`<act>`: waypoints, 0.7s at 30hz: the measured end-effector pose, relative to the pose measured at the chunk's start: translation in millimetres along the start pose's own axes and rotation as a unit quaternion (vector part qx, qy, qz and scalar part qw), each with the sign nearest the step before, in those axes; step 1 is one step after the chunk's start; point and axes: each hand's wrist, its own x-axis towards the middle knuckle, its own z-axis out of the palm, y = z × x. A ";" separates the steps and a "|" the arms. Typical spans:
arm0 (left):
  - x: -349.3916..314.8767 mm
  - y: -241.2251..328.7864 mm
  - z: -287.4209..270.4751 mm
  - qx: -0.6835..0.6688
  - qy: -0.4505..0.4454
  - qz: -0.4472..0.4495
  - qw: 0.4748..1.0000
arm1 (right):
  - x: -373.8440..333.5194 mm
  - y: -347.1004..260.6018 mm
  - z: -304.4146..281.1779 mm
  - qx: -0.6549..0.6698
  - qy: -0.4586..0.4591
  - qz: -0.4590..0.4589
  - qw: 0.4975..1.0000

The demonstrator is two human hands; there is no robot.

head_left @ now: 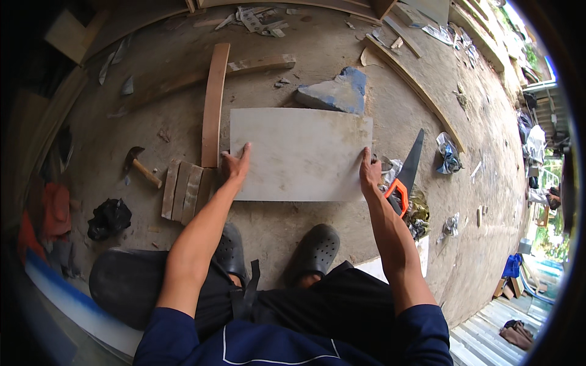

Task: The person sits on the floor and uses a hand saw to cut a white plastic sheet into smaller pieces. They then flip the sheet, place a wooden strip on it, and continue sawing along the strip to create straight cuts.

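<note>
A pale rectangular board (302, 155) lies between my two arms, its flat, smudged face turned up toward me. My left hand (237, 163) grips its left edge, the thumb on top and the fingers curled beneath. At the opposite edge my right hand (370, 169) holds it the same way, thumb over the face. Just beyond the board's far edge sits a broken blue-and-grey chunk (334, 93). A handsaw (411, 168) with an orange handle lies right of my right hand. Short wood blocks (186, 192) stand side by side near my left forearm.
A long wooden plank (215, 104) extends away beyond my left hand. Farther left lie a hammer (145, 169) and a crumpled black plastic bag (110, 218). A long wood strip (418, 94) crosses the floor at the far right, with crumpled plastic (448, 154) beside it.
</note>
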 end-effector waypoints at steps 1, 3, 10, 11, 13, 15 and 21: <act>1.6 2.2 -2.4 -0.019 -0.003 0.021 1.000 | 4.0 -2.2 0.0 0.018 -0.001 -0.006 1.000; 3.9 7.5 -5.2 -0.061 -0.026 0.056 0.996 | 13.7 -7.4 -1.0 0.036 -0.010 0.004 0.999; 9.9 49.1 -8.0 -0.146 -0.046 0.186 0.971 | 39.1 -17.4 -11.8 0.040 -0.049 0.036 0.997; 12.1 54.5 -7.3 -0.142 -0.054 0.202 0.968 | 45.7 -13.6 -13.5 0.039 -0.068 0.047 0.996; 10.7 66.7 -6.3 -0.158 -0.085 0.166 0.970 | 56.2 -3.5 -12.0 0.044 -0.082 0.048 0.994; 4.8 86.4 -2.0 -0.163 -0.121 0.125 0.971 | 67.0 11.0 -14.5 0.055 -0.064 0.029 0.996; 19.0 107.0 1.6 -0.081 -0.128 0.106 0.983 | 70.8 -5.1 -17.3 0.033 -0.015 0.030 0.999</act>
